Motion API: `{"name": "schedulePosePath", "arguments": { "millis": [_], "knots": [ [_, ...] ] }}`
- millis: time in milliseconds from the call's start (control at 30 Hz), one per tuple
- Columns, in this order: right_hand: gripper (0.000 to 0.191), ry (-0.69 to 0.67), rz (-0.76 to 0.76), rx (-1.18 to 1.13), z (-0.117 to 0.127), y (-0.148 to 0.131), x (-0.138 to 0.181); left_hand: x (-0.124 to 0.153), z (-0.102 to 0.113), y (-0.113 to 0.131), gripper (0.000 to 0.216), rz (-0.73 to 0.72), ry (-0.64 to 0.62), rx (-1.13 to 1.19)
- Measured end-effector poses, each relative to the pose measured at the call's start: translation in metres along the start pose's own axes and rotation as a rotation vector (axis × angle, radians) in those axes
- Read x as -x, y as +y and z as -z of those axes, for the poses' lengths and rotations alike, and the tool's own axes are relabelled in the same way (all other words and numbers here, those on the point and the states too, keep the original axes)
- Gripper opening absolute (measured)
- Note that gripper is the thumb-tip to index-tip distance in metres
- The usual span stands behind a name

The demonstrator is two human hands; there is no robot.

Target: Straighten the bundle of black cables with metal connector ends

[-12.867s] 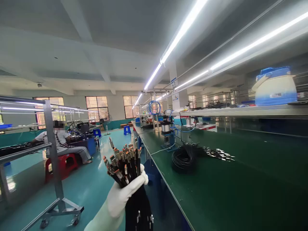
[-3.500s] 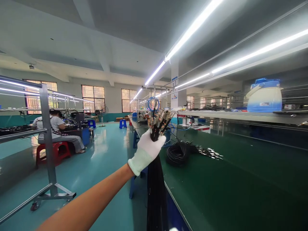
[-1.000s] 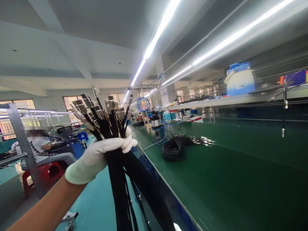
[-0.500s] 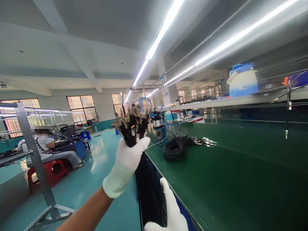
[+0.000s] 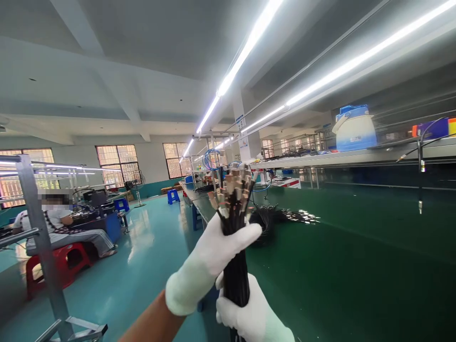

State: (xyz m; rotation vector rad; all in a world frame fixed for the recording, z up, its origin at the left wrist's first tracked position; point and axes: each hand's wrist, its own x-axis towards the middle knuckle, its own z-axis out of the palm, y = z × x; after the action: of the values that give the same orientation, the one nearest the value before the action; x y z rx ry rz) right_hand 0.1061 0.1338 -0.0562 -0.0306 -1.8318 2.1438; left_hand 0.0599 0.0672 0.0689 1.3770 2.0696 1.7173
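Just below the middle of the frame, my left hand in its white knit glove (image 5: 210, 263) is wrapped tight around a thick bundle of thin black cables tipped with bare metal connectors (image 5: 234, 223). The fingers are curled fully round it and the thumb lies across the front. My right hand, also white-gloved (image 5: 251, 316), sits directly beneath at the bottom edge of the frame, closed round the same bundle where it runs down out of view; the two hands touch.

The bundle stands upright in front of me, its connector ends fanning out above my upper fist. I judge it bendy rather than stiff: the loose strands would sag and splay wherever nothing grips them. The jackets look smooth, so single cables could slide out of a slack hold. The metal tips look easy to bend or snag, so the place to hold is the black jacketed length just below them, as I do now.

To the right runs a long dark green workbench (image 5: 356, 266) carrying a black coil of cable (image 5: 261, 223), partly hidden behind my bundle. At the far left a person sits on a red plastic stool (image 5: 66, 261). A blue and white jug (image 5: 354, 128) stands on the shelf at upper right.
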Motion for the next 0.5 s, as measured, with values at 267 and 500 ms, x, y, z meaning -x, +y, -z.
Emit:
{"name": "schedulePosePath", "arguments": {
  "millis": [267,500],
  "knots": [
    [0.031,-0.194,-0.042,-0.062,0.019,0.027,0.013,0.012,0.021,-0.074,0.081,-0.131,-0.788,0.755],
    [0.038,-0.234,-0.134,-0.02,0.023,0.036,0.015,0.021,-0.008,-0.029,0.022,0.098,-0.349,0.638]
  ]
}}
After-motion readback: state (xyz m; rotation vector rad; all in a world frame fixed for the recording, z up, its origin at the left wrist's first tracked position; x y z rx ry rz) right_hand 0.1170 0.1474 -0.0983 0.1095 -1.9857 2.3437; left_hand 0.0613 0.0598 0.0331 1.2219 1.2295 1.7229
